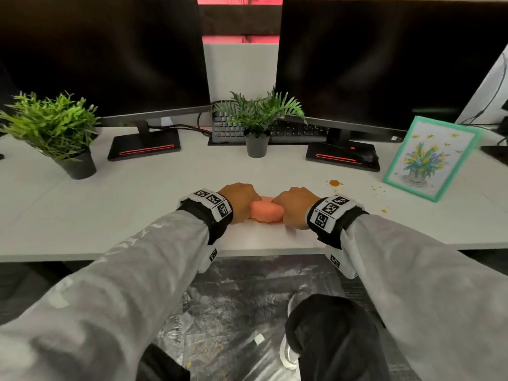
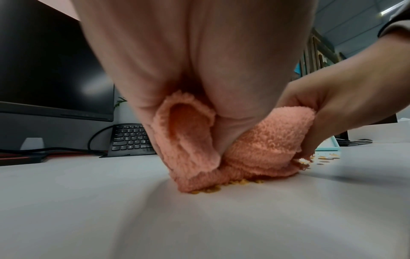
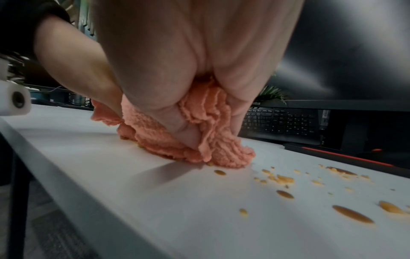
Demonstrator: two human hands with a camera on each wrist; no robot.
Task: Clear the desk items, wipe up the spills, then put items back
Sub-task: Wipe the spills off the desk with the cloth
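Near the front edge of the white desk top [image 1: 137, 204], between both hands: fluffy salmon-pink microfibre cloth [image 1: 266, 212], bunched into a short roll and pressed onto the surface. Left hand [image 1: 238, 202] curled round one end, right hand [image 1: 296, 207] curled round the other, fingers of each closed on pile, with folds squeezed out between them in both wrist views.

Best done, judging from the lay of things, by keeping the roll low and drawing it as one, so that the yellow crumbs [image 2: 213, 190] tucked under its front hem get trapped instead of pushed ahead. Worth folding a clean face outward before going on to the amber spill drops [image 3: 352, 213] and yellow bits [image 3: 281, 179] lying to the right, near but apart from the cloth. Light pressure over wet drops to soak, not smear. Care needed towards the mint-green framed flower picture [image 1: 428, 158], standing close beside those splashes and likely to tip if nudged.

Further back: small fern-like plant in a dark pot [image 1: 257, 125], black keyboard [image 1: 291, 130] behind it, bushier grass-like plant in a dark pot [image 1: 55, 133] at far left, two dark monitors [image 1: 104, 56].

Hidden or unclear: underside of the cloth, so amount already picked up unknown; fingertips buried in pile; far spill edge blurred in the right wrist view; whether liquid reaches the picture frame, not possible to tell; mouse-like dark shape on the right monitor base [image 1: 343, 159], too dim to confirm.
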